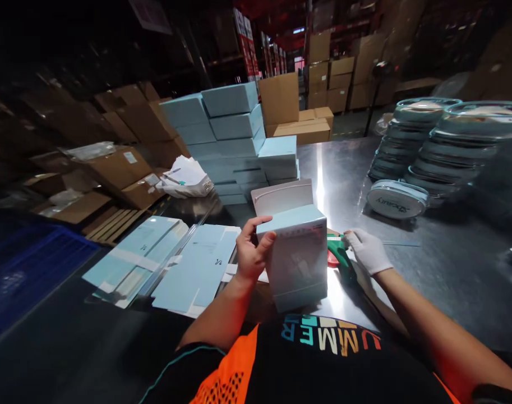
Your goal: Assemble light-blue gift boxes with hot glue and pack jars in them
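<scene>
The box (298,264) stands before you almost upright, its long axis running up and down with a slight lean; its pale top is turned upward and one broad side looks toward your chest. A greyish flap (283,193) rises behind the top. Your bare left hand (253,249) grips this box at its upper left corner, thumb on the near side and finger along the top edge, so most of the box is below and to the right of the grip. Your gloved right hand (367,249) is at the green tool (344,264), just beside the box; I cannot tell if its fingers are closed on it. On the shiny metal table (449,280) are light-blue sheets (192,264), stacked blue boxes (234,146) and clear cases (457,151). Brown cartons (116,168) fill the dim room behind.
</scene>
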### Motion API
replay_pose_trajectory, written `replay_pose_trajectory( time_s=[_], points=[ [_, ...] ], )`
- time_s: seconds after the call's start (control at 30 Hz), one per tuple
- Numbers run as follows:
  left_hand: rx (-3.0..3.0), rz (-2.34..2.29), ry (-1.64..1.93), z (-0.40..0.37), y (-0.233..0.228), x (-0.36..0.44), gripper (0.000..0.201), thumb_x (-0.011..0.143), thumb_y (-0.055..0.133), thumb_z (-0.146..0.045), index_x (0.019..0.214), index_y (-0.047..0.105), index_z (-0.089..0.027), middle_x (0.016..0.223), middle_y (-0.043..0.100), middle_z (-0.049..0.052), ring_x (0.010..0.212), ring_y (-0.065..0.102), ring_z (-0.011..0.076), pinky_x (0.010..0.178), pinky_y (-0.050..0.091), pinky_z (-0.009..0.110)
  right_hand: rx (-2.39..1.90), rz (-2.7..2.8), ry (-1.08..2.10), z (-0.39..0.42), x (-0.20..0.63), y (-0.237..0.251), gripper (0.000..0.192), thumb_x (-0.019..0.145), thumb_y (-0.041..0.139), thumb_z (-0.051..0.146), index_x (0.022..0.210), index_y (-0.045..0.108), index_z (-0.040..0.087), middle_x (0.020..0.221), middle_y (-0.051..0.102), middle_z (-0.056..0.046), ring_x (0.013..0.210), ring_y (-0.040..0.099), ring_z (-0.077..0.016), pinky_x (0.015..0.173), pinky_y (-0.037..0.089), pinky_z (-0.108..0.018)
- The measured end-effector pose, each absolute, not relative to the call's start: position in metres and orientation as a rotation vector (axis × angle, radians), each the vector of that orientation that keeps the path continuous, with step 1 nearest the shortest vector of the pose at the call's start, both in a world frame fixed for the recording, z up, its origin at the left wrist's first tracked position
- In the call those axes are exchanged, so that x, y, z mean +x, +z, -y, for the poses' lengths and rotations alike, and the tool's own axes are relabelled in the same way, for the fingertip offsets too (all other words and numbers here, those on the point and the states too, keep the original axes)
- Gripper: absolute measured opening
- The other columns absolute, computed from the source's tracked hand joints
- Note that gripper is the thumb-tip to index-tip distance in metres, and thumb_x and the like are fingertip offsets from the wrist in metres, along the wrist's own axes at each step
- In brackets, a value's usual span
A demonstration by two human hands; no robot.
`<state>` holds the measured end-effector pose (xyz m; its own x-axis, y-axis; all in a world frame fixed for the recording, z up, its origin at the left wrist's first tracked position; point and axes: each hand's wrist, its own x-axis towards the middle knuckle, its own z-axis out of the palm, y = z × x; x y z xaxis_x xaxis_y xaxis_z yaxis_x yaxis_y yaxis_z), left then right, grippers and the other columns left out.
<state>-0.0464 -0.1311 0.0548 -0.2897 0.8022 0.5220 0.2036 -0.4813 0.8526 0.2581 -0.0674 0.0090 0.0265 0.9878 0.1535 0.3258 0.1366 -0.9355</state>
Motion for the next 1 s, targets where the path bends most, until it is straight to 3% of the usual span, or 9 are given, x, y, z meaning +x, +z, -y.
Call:
replay_pose_trajectory(
  time_s=[0.1, 0.17, 0.3, 0.4, 0.47, 0.57, 0.8, 0.93, 1.0],
  points=[
    [1.556, -1.206, 1.756, 0.131, 0.056, -0.037, 0.066, 0.084, 0.084, -0.081, 0.113, 0.082, -0.021, 0.093, 0.079, 0.006, 0.083, 0.073, 0.0237, 0.073, 0.057, 0.033, -1.043, 1.320, 1.137, 0.079, 0.229, 0.048, 0.076, 0.087, 0.071, 0.086, 0.133, 0.072, 0.026, 0.127, 0.083, -0.012, 0.113, 0.080, -0.0319, 0.105, 0.064, -0.052],
    [1.615, -1.145, 1.739, 0.129, 0.054, -0.031, 0.064, 0.085, 0.084, -0.080, 0.110, 0.082, -0.021, 0.096, 0.078, 0.007, 0.087, 0.075, 0.0243, 0.076, 0.058, 0.033, -0.938, 1.326, 1.247, 0.086, 0.209, 0.072, 0.080, 0.085, 0.080, 0.078, 0.145, 0.066, 0.028, 0.142, 0.079, -0.011, 0.124, 0.077, -0.0328, 0.113, 0.061, -0.052],
    [1.717, -1.060, 1.831, 0.122, 0.044, -0.026, 0.062, 0.085, 0.085, -0.079, 0.104, 0.079, -0.021, 0.120, 0.076, 0.012, 0.112, 0.077, 0.0295, 0.094, 0.061, 0.038, -0.910, 1.446, 1.195, 0.091, 0.198, 0.087, 0.079, 0.076, 0.093, 0.071, 0.134, 0.071, 0.021, 0.138, 0.080, -0.013, 0.131, 0.074, -0.0380, 0.118, 0.058, -0.054],
    [1.702, -0.885, 1.976, 0.114, 0.035, -0.029, 0.059, 0.085, 0.092, -0.069, 0.118, 0.069, -0.026, 0.130, 0.074, 0.011, 0.126, 0.076, 0.0296, 0.109, 0.060, 0.044, -0.840, 1.558, 1.131, 0.094, 0.212, 0.074, 0.085, 0.066, 0.104, 0.068, 0.130, 0.073, 0.021, 0.146, 0.077, -0.016, 0.139, 0.071, -0.0400, 0.123, 0.055, -0.057],
    [1.748, -0.755, 2.009, 0.110, 0.034, -0.035, 0.060, 0.087, 0.094, -0.063, 0.129, 0.066, -0.031, 0.120, 0.076, 0.007, 0.120, 0.079, 0.0265, 0.110, 0.060, 0.045, -0.796, 1.629, 1.064, 0.098, 0.222, 0.065, 0.071, 0.070, 0.104, 0.066, 0.121, 0.079, 0.023, 0.158, 0.070, -0.017, 0.149, 0.065, -0.0398, 0.129, 0.050, -0.057],
    [2.038, -0.631, 1.872, 0.106, 0.040, -0.043, 0.048, 0.092, 0.089, -0.062, 0.124, 0.078, -0.029, 0.118, 0.078, 0.008, 0.124, 0.077, 0.0289, 0.111, 0.062, 0.050, -0.686, 1.722, 0.993, 0.104, 0.227, 0.058, 0.040, 0.090, 0.093, 0.060, 0.111, 0.086, 0.026, 0.170, 0.061, -0.013, 0.156, 0.061, -0.0356, 0.131, 0.049, -0.055],
    [2.207, -0.463, 1.825, 0.105, 0.046, -0.049, 0.024, 0.105, 0.080, -0.042, 0.123, 0.087, -0.029, 0.116, 0.086, 0.010, 0.128, 0.078, 0.0313, 0.108, 0.064, 0.054, -0.527, 1.820, 0.950, 0.103, 0.228, 0.062, 0.020, 0.104, 0.082, 0.043, 0.120, 0.091, 0.034, 0.156, 0.073, -0.010, 0.144, 0.072, -0.0299, 0.122, 0.060, -0.048],
    [2.398, -0.545, 1.695, 0.110, 0.063, -0.060, 0.027, 0.101, 0.084, -0.043, 0.122, 0.085, -0.026, 0.117, 0.087, 0.012, 0.135, 0.075, 0.0342, 0.110, 0.063, 0.055, -0.496, 1.901, 0.860, 0.106, 0.223, 0.059, 0.025, 0.109, 0.075, 0.039, 0.129, 0.088, 0.031, 0.158, 0.071, -0.014, 0.144, 0.072, -0.0297, 0.118, 0.063, -0.048],
    [2.653, -0.708, 1.442, 0.116, 0.080, -0.062, 0.038, 0.094, 0.090, -0.049, 0.123, 0.083, -0.024, 0.132, 0.084, 0.017, 0.147, 0.067, 0.0396, 0.118, 0.059, 0.059, -0.430, 1.983, 0.741, 0.105, 0.215, 0.054, 0.041, 0.110, 0.073, 0.044, 0.149, 0.079, 0.032, 0.169, 0.063, -0.015, 0.155, 0.063, -0.0313, 0.126, 0.056, -0.051]
  ],
)
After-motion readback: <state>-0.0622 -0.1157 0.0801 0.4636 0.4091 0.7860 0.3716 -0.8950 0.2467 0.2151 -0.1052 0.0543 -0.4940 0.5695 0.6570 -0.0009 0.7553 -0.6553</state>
